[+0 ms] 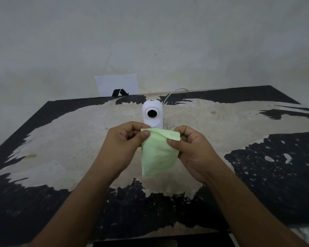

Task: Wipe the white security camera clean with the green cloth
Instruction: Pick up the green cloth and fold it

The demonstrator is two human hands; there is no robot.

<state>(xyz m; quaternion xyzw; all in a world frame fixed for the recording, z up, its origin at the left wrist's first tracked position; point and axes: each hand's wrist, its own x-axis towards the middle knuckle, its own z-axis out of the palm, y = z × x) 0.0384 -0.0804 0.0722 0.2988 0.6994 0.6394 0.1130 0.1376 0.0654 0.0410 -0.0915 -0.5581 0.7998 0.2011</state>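
Left hand (122, 139) and right hand (191, 148) each pinch a top corner of the green cloth (158, 155); it hangs limp, light. White security camera (152, 114) upright just beyond both hands, untouched; likely light, tippy.

Both hands held the cloth just before the camera.
The left hand (121, 143) and right hand (194, 148) pinched the green cloth (158, 154) above the worn tabletop (70, 139); the white security camera (152, 114) stood upright.

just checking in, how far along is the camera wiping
Done: the green cloth is picked up, held in the air by its top edge between the left hand and the right hand. In hand: readying the cloth. Left: all the wiping; the cloth is not on the white security camera, which stands on the table behind it.
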